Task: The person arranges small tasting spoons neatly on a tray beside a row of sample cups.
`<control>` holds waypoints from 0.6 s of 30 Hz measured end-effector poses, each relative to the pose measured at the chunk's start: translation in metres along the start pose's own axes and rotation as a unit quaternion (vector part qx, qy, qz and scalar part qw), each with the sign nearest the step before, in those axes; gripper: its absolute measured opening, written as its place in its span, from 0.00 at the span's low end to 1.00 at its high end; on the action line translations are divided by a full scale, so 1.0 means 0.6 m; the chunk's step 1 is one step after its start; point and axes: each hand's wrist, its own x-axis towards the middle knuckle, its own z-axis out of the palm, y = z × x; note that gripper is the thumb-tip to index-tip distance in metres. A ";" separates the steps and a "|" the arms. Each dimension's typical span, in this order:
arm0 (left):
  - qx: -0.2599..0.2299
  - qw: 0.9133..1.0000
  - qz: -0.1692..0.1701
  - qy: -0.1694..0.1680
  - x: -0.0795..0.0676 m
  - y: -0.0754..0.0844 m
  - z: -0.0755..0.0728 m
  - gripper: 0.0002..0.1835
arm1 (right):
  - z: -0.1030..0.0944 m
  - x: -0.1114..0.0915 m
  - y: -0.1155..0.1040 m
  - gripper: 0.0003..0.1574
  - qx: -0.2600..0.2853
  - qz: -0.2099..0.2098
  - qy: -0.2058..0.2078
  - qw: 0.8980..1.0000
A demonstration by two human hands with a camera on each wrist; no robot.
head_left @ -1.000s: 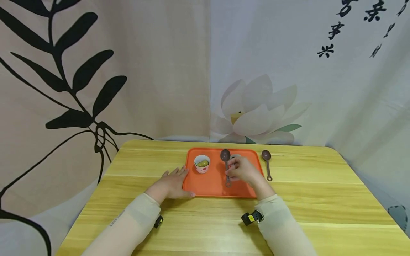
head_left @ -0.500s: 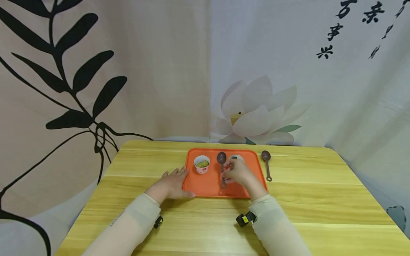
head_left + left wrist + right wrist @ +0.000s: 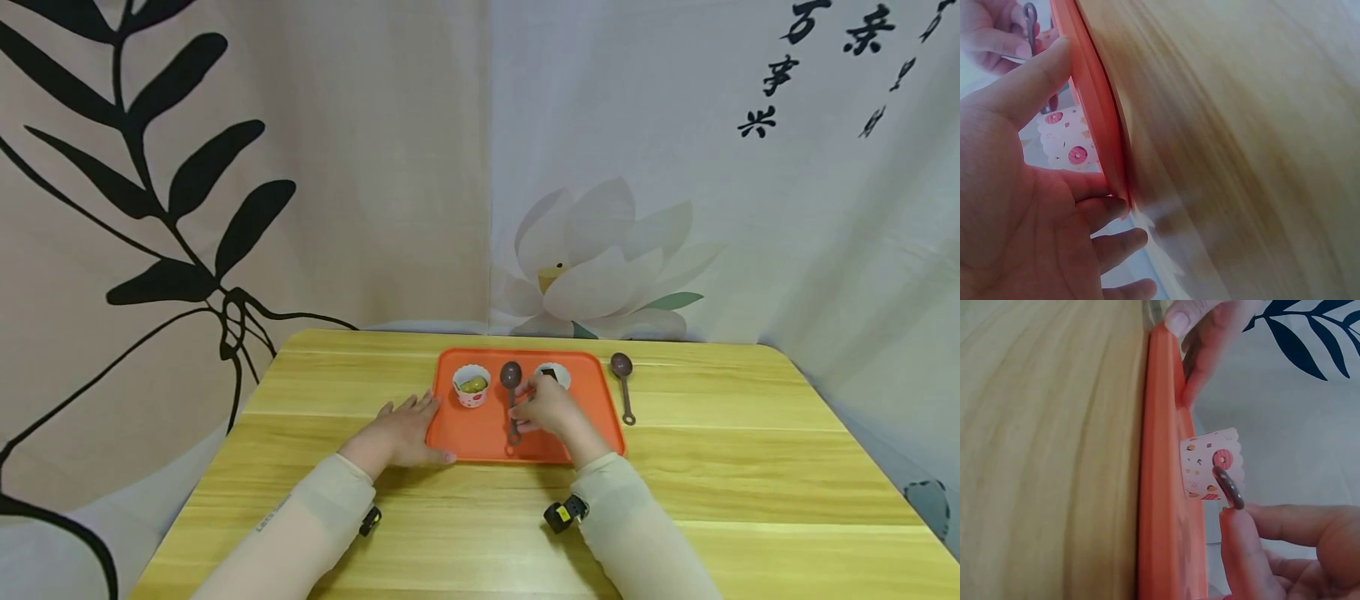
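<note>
My right hand (image 3: 551,408) pinches the handle of a dark brown spoon (image 3: 511,377) over the middle of an orange tray (image 3: 480,442). In the right wrist view the ringed end of the spoon (image 3: 1229,487) sticks out past the thumb. My left hand (image 3: 401,429) rests at the tray's left edge, fingers spread and thumb along the near rim. On the tray's left stands a patterned paper cup (image 3: 472,396) with green pieces in it. A second white paper cup (image 3: 562,373), holding something dark, is partly hidden behind the right hand.
Another brown spoon (image 3: 623,387) lies on the wooden table (image 3: 720,467) just right of the tray. Behind the table hangs a curtain (image 3: 390,167) printed with leaves and a flower.
My right hand has moved left with the spoon, from beside the right cup toward the left one. More of the right cup shows. The left hand stays at the tray edge.
</note>
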 end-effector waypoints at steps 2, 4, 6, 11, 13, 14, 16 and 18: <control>0.001 1.000 0.000 -0.001 0.000 0.001 0.000 0.57 | 0.003 0.002 0.003 0.15 -0.004 0.005 -0.001 1.000; 0.002 1.000 0.000 -0.003 0.000 0.001 0.001 0.57 | 0.005 0.004 0.007 0.15 -0.009 0.009 -0.002 1.000; 0.005 1.000 -0.002 -0.007 0.001 0.001 0.001 0.57 | 0.007 0.006 0.010 0.15 -0.016 0.013 -0.003 1.000; 0.008 1.000 -0.007 -0.005 0.002 0.002 0.001 0.57 | 0.012 0.010 0.015 0.15 -0.021 0.012 -0.004 1.000; 0.005 1.000 -0.007 -0.002 0.001 0.002 0.001 0.57 | 0.014 0.011 0.015 0.15 -0.022 0.011 -0.004 1.000; 0.004 1.000 -0.007 0.000 0.001 0.002 0.001 0.57 | 0.015 0.012 0.015 0.15 -0.021 0.012 -0.004 1.000; 0.002 1.000 -0.006 0.001 0.000 0.002 0.000 0.57 | 0.017 0.013 0.016 0.15 -0.021 0.010 -0.004 1.000; 0.001 1.000 -0.006 0.001 0.000 0.002 0.000 0.57 | 0.019 0.014 0.016 0.15 -0.016 0.011 -0.004 1.000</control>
